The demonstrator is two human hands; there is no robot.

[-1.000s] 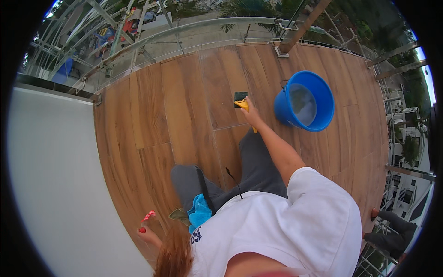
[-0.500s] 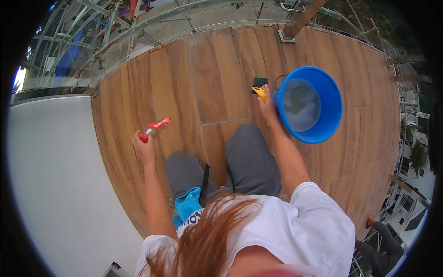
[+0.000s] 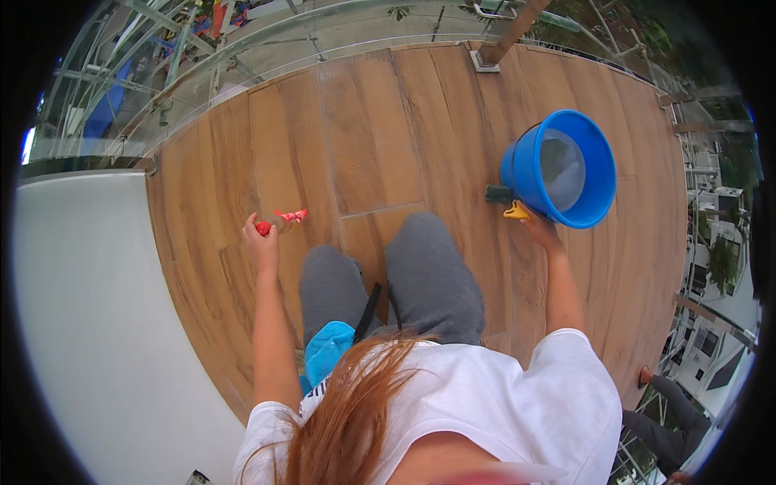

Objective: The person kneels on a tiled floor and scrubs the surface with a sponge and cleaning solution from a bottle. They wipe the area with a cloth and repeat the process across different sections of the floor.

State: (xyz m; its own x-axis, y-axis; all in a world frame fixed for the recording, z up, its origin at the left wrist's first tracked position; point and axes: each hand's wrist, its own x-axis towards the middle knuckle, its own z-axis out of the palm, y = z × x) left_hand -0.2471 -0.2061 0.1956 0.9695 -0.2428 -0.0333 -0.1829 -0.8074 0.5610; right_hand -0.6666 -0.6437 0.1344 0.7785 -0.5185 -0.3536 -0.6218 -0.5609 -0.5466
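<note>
My left hand (image 3: 262, 246) is closed around the red-capped end of a clear bottle (image 3: 291, 216) with a red and white label. It holds the bottle over the floor, left of my knees. On the other side, my right hand (image 3: 540, 229) grips a scrubber by its yellow handle (image 3: 517, 211). The scrubber's dark green pad (image 3: 498, 193) sits against the near left side of a blue bucket (image 3: 600, 174). Cloudy greyish water (image 3: 561, 168) lies in the bucket. My fingers are partly hidden around the handle.
I kneel or squat on wood-look floor planks (image 3: 368, 153). A white wall or panel (image 3: 89, 323) borders the left. Glass railing with a brown post (image 3: 513, 32) and scaffolding (image 3: 170, 48) stand beyond. A blue cloth (image 3: 327, 349) hangs at my waist. Another person's leg (image 3: 675, 400) shows lower right.
My right hand has moved the scrubber nearer to me and to the right, from the bucket's far left to its near left. The bottle in my left hand has turned slightly.
</note>
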